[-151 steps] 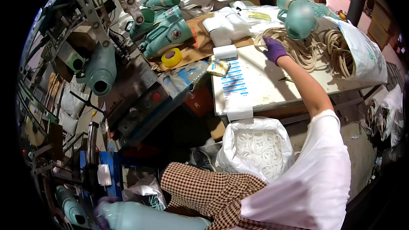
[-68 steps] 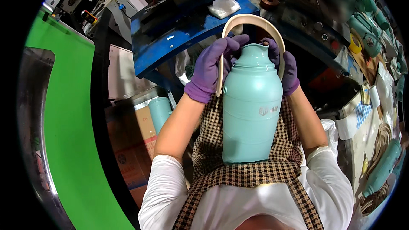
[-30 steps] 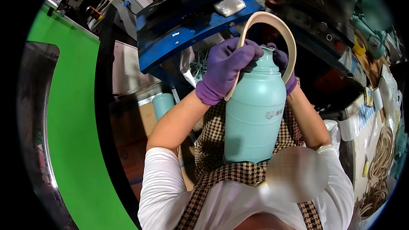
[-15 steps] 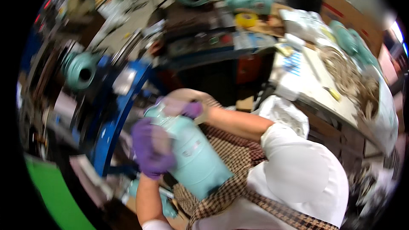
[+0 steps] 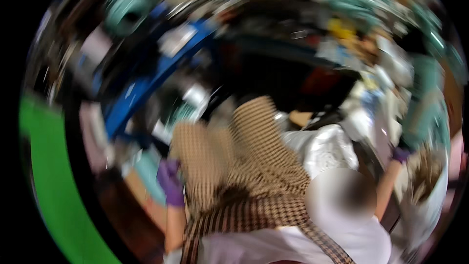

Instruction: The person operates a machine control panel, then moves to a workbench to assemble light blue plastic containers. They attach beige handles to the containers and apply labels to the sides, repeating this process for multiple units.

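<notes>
Far to the right, my right hand [image 5: 401,154], in a purple glove, grips the lower end of a long teal cylindrical housing [image 5: 421,105]. The housing is blurred and tilted over the worktable. My left hand [image 5: 171,184], also gloved in purple, is low on the left beside my knee. Its fingers are smeared by motion. Just left of it, another teal part [image 5: 149,173] lies in an open cardboard box [image 5: 139,190], and I cannot tell whether the hand touches it. A checked apron [image 5: 234,176] covers my lap.
A blue metal frame [image 5: 151,85] stands ahead on the left, with a round teal housing [image 5: 127,12] beyond it. A white sack [image 5: 325,149] is right of my knees. Bundled fibre strands [image 5: 425,171] lie at the far right. Yellow tape [image 5: 341,29] sits on the far bench.
The teal housing has gone from my lap to the far right with my right hand. My left hand has let go of it and dropped beside my knee. The view has turned.
</notes>
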Available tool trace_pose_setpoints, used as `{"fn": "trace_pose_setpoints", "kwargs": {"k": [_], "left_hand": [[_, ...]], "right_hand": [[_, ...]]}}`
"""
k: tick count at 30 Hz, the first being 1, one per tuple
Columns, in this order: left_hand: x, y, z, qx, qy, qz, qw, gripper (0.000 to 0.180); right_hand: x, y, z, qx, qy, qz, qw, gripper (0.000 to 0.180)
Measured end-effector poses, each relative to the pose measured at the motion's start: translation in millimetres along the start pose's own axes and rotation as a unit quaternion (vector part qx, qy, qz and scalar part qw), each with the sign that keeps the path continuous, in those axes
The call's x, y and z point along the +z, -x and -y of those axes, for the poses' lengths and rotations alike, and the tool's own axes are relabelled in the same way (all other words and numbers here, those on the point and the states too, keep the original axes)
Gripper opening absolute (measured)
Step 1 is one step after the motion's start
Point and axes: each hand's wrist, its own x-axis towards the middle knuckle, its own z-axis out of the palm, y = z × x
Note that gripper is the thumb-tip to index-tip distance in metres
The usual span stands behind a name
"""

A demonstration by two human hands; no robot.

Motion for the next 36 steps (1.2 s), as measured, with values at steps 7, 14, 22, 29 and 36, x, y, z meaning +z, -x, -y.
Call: {"fn": "trace_pose_setpoints", "kwargs": {"k": [7,14,22,29,36], "left_hand": [[-91.4,89.0,179.1,0.153,-0.218,-0.057,0.962,0.016],[-115.8,181.8,332.2,-0.291,0.683,-0.156,0.652,0.022],[-114.9,6.3,424.0,-0.082,0.129,-0.16,0.975,0.053],[-190.9,-17.5,263.0,-0.028,0.187,-0.495,0.848,0.036],[-216.5,46.1,166.3,0.143,0.012,-0.26,0.955,0.091]], "right_hand": [[114.9,84.5,-114.8,-0.1,0.39,0.207,0.892,0.048],[253.5,294.5,-171.7,-0.079,0.353,0.53,0.767,0.048],[363.6,475.3,-152.1,0.058,0.239,0.742,0.624,0.051],[373.6,604.4,-36.4,0.279,-0.271,0.812,0.436,0.028],[407.6,610.3,-9.3,0.436,-0.478,0.732,0.215,0.031]]}}
